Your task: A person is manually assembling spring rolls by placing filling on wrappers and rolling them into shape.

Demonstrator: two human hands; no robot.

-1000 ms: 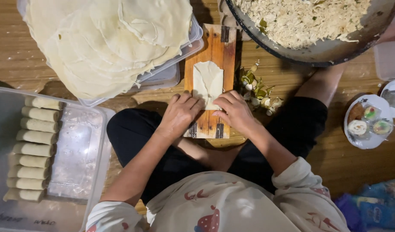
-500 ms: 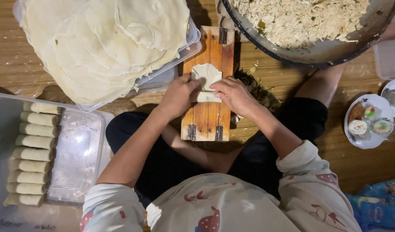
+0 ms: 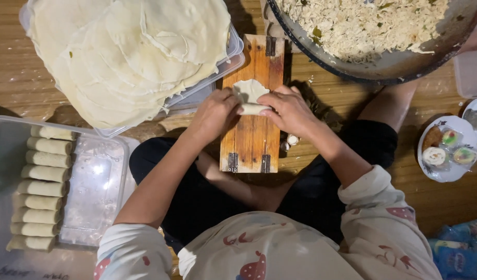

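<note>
1. The left hand (image 3: 213,115) and right hand (image 3: 288,110) sit close together over the wooden board (image 3: 253,140), fingertips pinched on the two ends of a half-rolled wrapper (image 3: 250,98). The rolled part lies between the fingers; a loose flap of dough fans out past it toward the board's far end.

2. By the look of it, this roll is most of the way done: the sides are tucked and the body is wound, with only the last flap left to close.

3. The roll rests across the middle of the board, touching both hands, nearer the far end than the near end with its metal hinges.

4. Left of the board, a stack of round wrappers (image 3: 129,52) overhangs a clear lidded box, so plenty of sheets remain.

5. At the floor's far right corner, a large pan of shredded filling (image 3: 373,26) is still well heaped.

6. Near the left edge of the floor, a clear tray (image 3: 93,181) holds a column of finished rolls (image 3: 40,186); most of the tray is unfilled.

7. A small plate of wrapped sweets (image 3: 447,149) sits well apart at the right.
</note>
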